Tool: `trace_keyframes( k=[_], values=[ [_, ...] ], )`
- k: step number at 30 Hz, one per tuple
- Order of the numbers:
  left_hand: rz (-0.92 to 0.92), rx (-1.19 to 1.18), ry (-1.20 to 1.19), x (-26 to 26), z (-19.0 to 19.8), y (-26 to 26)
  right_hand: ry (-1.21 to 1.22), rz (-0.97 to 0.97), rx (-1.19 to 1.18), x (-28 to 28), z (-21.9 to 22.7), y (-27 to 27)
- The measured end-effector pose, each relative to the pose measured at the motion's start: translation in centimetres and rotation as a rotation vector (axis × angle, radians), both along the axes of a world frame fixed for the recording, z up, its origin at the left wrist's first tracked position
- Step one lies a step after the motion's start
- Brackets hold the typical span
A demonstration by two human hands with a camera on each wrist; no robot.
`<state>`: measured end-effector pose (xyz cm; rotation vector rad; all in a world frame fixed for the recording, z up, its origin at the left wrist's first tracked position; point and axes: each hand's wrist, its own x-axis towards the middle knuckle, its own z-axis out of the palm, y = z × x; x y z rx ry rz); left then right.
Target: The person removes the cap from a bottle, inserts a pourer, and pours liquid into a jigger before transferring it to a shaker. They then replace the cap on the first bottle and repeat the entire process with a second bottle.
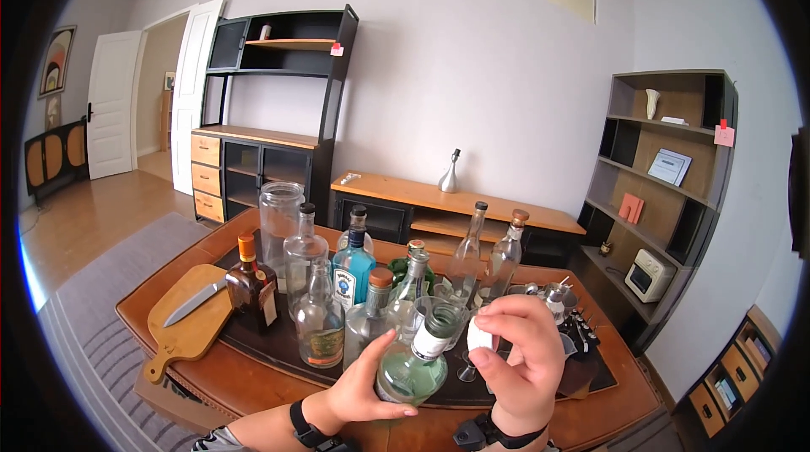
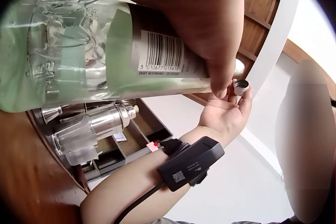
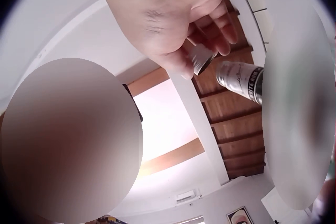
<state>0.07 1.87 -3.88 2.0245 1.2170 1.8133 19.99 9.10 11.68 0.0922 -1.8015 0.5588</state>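
My left hand [image 1: 359,391] grips a pale green glass rum bottle [image 1: 413,378] around its body, in front of the other bottles. Its neck leans right and its mouth is uncovered. In the left wrist view, the rear label with its barcode [image 2: 161,51] shows beside the thumb side of the hand. My right hand [image 1: 530,355] pinches a white screw cap [image 1: 479,337] between thumb and fingers, just right of the bottle's mouth. The cap's hollow underside shows in the left wrist view. In the right wrist view, a gap separates cap [image 3: 202,58] and bottle neck [image 3: 239,78].
Several bottles crowd the dark mat, among them a blue one [image 1: 353,270] and a brown one [image 1: 251,292]. A knife [image 1: 192,303] lies on a wooden board [image 1: 202,330] at left. Metal bar tools [image 1: 555,296] stand at right. A stemmed glass [image 1: 467,370] is near the hands.
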Motion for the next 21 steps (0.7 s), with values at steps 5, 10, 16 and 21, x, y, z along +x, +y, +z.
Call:
trace_keyframes(
  k=[5,10,16,21],
  values=[
    [-0.006,-0.011,0.146,0.6,-0.5,0.2,-0.032,0.052,0.083,0.1,0.6,0.2],
    [-0.002,0.049,0.179,0.7,0.3,-0.2,-0.120,0.023,0.146,-0.2,1.0,0.3],
    [0.076,0.041,0.166,0.7,0.7,0.1,-0.063,-0.035,0.105,-1.8,0.5,0.8],
    [0.099,0.035,0.185,0.8,1.2,-0.1,-0.094,0.036,0.066,-1.6,0.7,1.8]
  ],
)
